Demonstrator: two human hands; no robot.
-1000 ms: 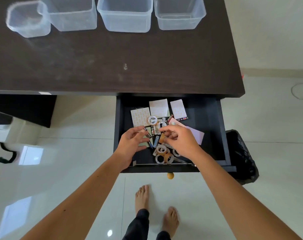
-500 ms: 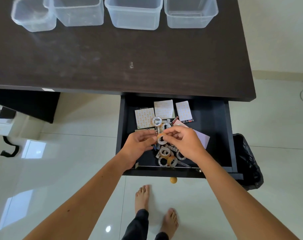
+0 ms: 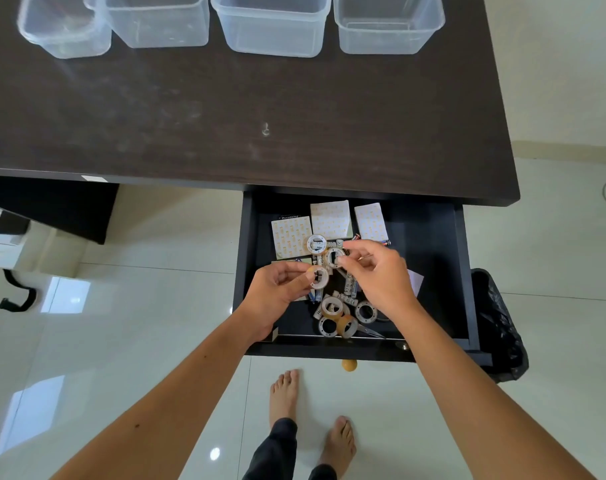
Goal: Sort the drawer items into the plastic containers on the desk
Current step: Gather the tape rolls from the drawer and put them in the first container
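The dark drawer (image 3: 433,271) is pulled out under the desk. It holds several tape rolls (image 3: 332,317), batteries (image 3: 350,289), patterned paper pads (image 3: 330,218) and scissors. My left hand (image 3: 277,292) pinches one tape roll (image 3: 318,278) above the drawer. My right hand (image 3: 377,271) pinches a second tape roll (image 3: 334,258) just to its right. Several clear plastic containers (image 3: 272,26) stand in a row at the desk's far edge, all without contents that I can see.
The dark desk top (image 3: 225,116) lies between the drawer and the containers. A black bin bag (image 3: 498,327) sits on the floor right of the drawer. My bare feet (image 3: 284,396) stand on white tiles below the drawer's yellow knob (image 3: 349,364).
My hands, close together over the pile before, have parted slightly. Each now holds its own tape roll lifted off the heap.
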